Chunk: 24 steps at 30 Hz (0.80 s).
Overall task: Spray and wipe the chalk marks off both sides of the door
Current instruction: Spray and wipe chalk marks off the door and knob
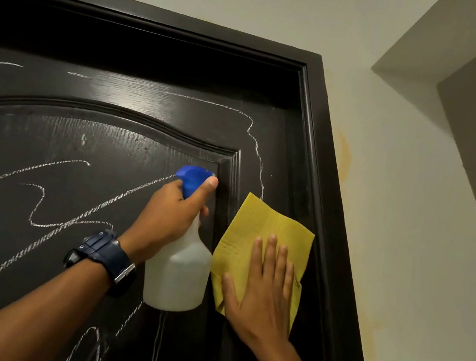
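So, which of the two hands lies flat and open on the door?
The right hand: it presses the yellow cloth flat on the door. The left hand is closed around the spray bottle.

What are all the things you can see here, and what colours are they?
Dark wooden door: one, black-brown, fills the left and middle.
White chalk marks: many squiggly lines, white, across the door panel and near its right edge.
Dark door frame: one, black-brown, along the top and right of the door.
Cream painted wall: off-white with some yellowish stains, above and right of the frame.
White plastic spray bottle with blue trigger head: one, in front of the door, centre.
Yellow cleaning cloth: one, flat against the door's right side.
Dark blue wristwatch: one, on the left wrist.
Left hand: gripping the bottle's neck.
Right hand: spread flat on the cloth.
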Each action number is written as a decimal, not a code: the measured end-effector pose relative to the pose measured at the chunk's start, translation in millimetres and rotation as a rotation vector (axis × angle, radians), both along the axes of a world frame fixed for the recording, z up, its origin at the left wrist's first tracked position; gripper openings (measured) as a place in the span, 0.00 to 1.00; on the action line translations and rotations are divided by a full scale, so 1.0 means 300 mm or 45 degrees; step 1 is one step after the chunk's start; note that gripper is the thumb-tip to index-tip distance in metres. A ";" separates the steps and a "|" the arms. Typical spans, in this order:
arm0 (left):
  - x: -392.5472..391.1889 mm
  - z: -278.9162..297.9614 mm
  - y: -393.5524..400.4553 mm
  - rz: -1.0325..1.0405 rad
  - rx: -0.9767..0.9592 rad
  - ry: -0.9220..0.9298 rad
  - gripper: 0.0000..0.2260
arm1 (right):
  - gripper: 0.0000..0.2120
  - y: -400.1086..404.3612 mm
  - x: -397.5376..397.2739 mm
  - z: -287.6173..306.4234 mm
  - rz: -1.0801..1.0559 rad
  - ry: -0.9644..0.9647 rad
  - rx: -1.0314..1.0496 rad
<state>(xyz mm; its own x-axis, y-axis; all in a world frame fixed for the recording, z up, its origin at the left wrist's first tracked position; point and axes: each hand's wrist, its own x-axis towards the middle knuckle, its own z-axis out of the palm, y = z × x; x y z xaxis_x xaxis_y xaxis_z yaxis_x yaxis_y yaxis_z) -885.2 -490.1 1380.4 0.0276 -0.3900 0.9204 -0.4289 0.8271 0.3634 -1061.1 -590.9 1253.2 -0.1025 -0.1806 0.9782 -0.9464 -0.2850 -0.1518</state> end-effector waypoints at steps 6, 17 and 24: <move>0.024 0.047 0.010 -0.054 0.067 0.018 0.27 | 0.34 0.025 0.011 0.302 -0.035 0.196 0.056; 0.097 0.070 -0.017 -0.042 0.131 0.053 0.26 | 0.27 0.022 0.122 0.449 0.019 0.203 -0.057; 0.125 0.062 0.001 -0.019 0.134 0.024 0.25 | 0.31 0.034 0.099 0.289 -0.008 0.255 0.037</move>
